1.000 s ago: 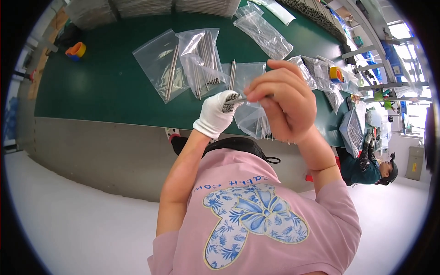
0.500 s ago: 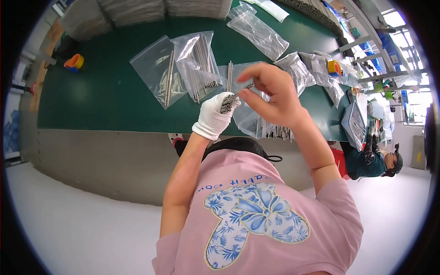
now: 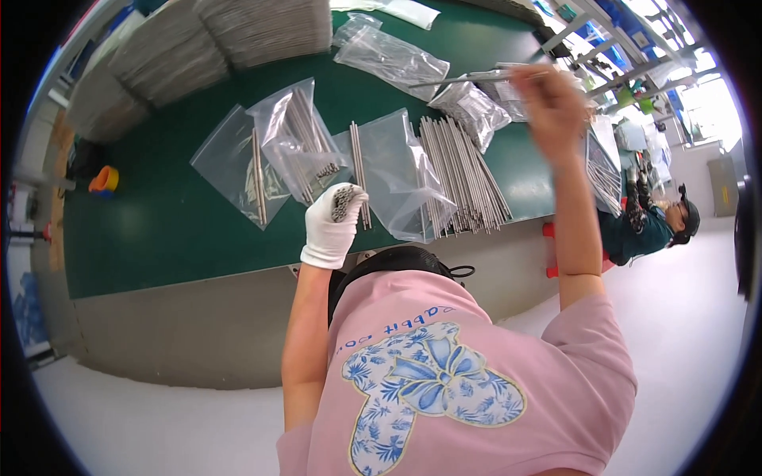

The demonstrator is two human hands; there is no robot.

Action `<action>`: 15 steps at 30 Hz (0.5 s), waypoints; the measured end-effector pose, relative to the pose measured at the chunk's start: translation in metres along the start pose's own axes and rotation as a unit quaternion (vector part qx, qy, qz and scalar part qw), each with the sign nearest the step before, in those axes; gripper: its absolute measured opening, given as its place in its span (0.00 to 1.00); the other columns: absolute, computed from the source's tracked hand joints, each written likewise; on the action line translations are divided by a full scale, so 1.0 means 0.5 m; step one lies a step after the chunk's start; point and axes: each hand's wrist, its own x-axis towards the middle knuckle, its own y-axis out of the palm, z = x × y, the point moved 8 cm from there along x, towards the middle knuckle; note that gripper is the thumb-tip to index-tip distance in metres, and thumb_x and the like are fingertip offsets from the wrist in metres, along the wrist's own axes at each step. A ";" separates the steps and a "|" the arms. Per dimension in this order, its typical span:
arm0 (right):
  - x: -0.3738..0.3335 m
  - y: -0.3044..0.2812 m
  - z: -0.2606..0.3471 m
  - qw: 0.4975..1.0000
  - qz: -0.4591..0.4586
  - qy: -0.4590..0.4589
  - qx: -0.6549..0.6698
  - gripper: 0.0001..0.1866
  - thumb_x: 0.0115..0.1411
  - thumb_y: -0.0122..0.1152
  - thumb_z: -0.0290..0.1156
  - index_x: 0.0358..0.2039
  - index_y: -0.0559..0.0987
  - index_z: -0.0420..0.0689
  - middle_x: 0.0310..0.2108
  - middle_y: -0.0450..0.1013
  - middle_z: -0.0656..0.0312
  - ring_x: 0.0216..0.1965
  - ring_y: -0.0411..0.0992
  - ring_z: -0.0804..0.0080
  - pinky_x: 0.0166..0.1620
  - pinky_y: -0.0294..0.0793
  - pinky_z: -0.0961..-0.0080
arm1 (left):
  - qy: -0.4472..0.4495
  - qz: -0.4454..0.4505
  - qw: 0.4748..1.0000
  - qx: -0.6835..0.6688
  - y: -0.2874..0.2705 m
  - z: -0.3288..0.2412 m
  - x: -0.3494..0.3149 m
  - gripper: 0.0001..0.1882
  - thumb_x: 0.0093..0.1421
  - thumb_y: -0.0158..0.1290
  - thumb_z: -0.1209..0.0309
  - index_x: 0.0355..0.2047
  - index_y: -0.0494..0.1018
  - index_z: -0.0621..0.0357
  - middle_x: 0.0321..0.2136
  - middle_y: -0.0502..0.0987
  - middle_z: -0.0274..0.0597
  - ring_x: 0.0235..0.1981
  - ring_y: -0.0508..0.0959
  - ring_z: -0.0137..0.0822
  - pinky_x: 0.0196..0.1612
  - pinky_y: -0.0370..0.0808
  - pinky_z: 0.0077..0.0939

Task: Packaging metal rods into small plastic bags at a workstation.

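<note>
My left hand (image 3: 324, 230), in a white glove, is wrapped round a bundle of thin metal rods (image 3: 346, 203), whose ends point up toward me. My bare right hand (image 3: 556, 111) is raised over the right part of the table and smeared by motion. From it a single thin metal rod (image 3: 456, 81) sticks out to the left. Below, a pile of metal rods (image 3: 464, 174) lies side by side near the table's front edge. A clear plastic bag (image 3: 389, 151) lies left of the pile, with a few loose rods (image 3: 356, 151) at its left edge.
Two more clear bags with rods, an outer bag (image 3: 218, 159) and an inner bag (image 3: 278, 111), lie on the green table (image 3: 159, 230). Filled bags (image 3: 474, 117) lie behind the pile. Grey stacks (image 3: 266, 36) stand at the back left, and a co-worker (image 3: 647, 226) sits at right.
My right hand has moved away from the bundle, up and to the right, carrying a rod. My left hand with the bundle has shifted left and slightly down. The view has turned.
</note>
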 end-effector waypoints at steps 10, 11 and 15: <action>-0.390 0.116 -0.218 0.904 0.261 -0.149 -0.305 0.10 0.44 0.56 0.26 0.31 0.74 0.51 0.18 0.67 0.67 0.22 0.69 0.68 0.28 0.68 0.70 | -0.014 -0.004 1.000 -0.023 -0.003 0.002 -0.004 0.07 0.50 0.59 0.80 0.30 0.73 0.62 0.25 0.77 0.37 0.26 0.77 0.29 0.32 0.73 0.20; -0.429 0.113 -0.234 0.905 0.262 -0.148 -0.301 0.10 0.44 0.56 0.26 0.31 0.74 0.51 0.18 0.67 0.67 0.22 0.69 0.68 0.28 0.68 0.70 | -0.017 0.000 1.000 -0.021 -0.002 -0.001 -0.003 0.07 0.50 0.59 0.80 0.30 0.73 0.62 0.25 0.77 0.37 0.26 0.76 0.29 0.32 0.73 0.20; -0.511 0.135 -0.311 0.858 0.386 -0.072 -0.330 0.12 0.43 0.56 0.26 0.32 0.73 0.49 0.22 0.69 0.65 0.27 0.71 0.65 0.34 0.68 0.66 | -0.020 0.002 1.000 -0.022 0.003 0.000 0.004 0.07 0.50 0.59 0.79 0.30 0.73 0.62 0.25 0.78 0.38 0.26 0.77 0.30 0.32 0.74 0.21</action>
